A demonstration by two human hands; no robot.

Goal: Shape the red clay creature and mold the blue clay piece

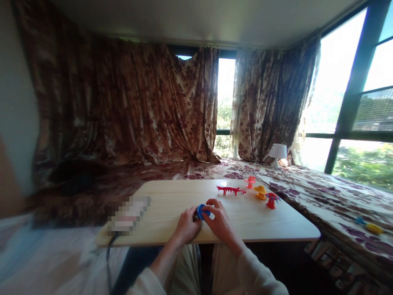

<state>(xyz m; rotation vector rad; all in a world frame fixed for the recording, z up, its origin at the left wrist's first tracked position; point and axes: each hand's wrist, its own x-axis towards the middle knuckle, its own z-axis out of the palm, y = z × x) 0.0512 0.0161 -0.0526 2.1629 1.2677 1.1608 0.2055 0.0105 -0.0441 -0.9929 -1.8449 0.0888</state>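
Between my two hands, over the table's near half, is a small round blue plastic piece (202,211). My right hand (220,221) pinches its right side between thumb and fingers. My left hand (186,226) is closed at the left side of the piece, where a small dark part shows by its fingertips; its shape is mostly hidden. Ahead lies a long red spiky toy piece (231,190). To the right stand a pinkish-red toy (250,182), a yellow toy (260,192) and a red toy with blue bits (272,200).
The pale wooden table (172,192) has rounded corners. On its left lies a blurred-out flat object (130,217) with a dark cord (108,258) hanging over the edge. A blue and yellow toy (370,225) and a white lamp (278,151) rest on the flowered cover (313,205).
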